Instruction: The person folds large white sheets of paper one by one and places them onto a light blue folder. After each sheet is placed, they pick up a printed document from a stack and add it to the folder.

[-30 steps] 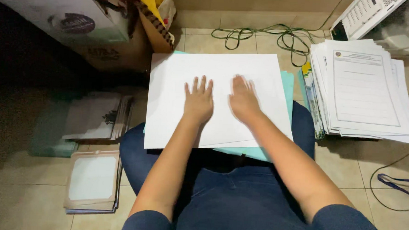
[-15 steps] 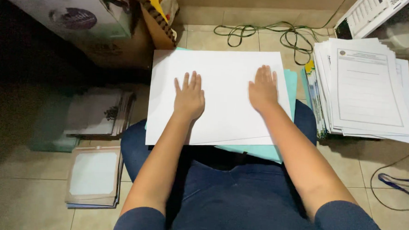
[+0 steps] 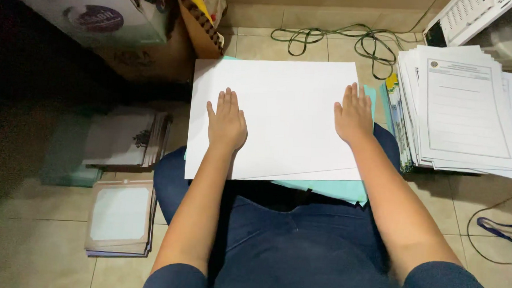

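- Large white rectangular paper sheet [image 3: 280, 119]: lies flat across the person's lap, long axis running left to right, over a pale teal sheet [image 3: 329, 189].
- Stack of printed white forms [image 3: 467, 110]: on the floor just right of the white sheet.
- Left hand [image 3: 227, 122]: flat, fingers together, pressing the sheet's left part; grips nothing.
- Right hand [image 3: 354, 115]: flat on the sheet's right edge; grips nothing.
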